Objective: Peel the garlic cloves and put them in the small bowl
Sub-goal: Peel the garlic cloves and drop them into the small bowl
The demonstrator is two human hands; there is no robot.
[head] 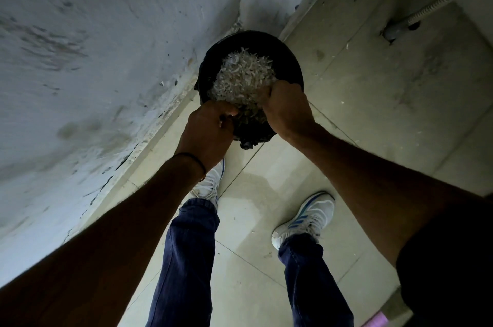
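Step in hand: we judge this to be clearing up, not peeling. Peeling waste is going into the bin point(292, 60).
Garlic skins point(244, 76): a pale heap fills the black bin, which stands on the floor point(360, 92) in the corner by the wall point(106, 46).
Garlic cloves and small bowl: neither is in view.
Left hand point(210, 130): at the bin's near edge with fingers curled. We cannot tell what they grip.
Right hand point(286, 110): knuckles up at the near edge of the heap, fingers hidden. We cannot tell whether it grips anything.
Next move: we would let go without dragging skins onto the floor, then return to wherever the cloves and bowl are.
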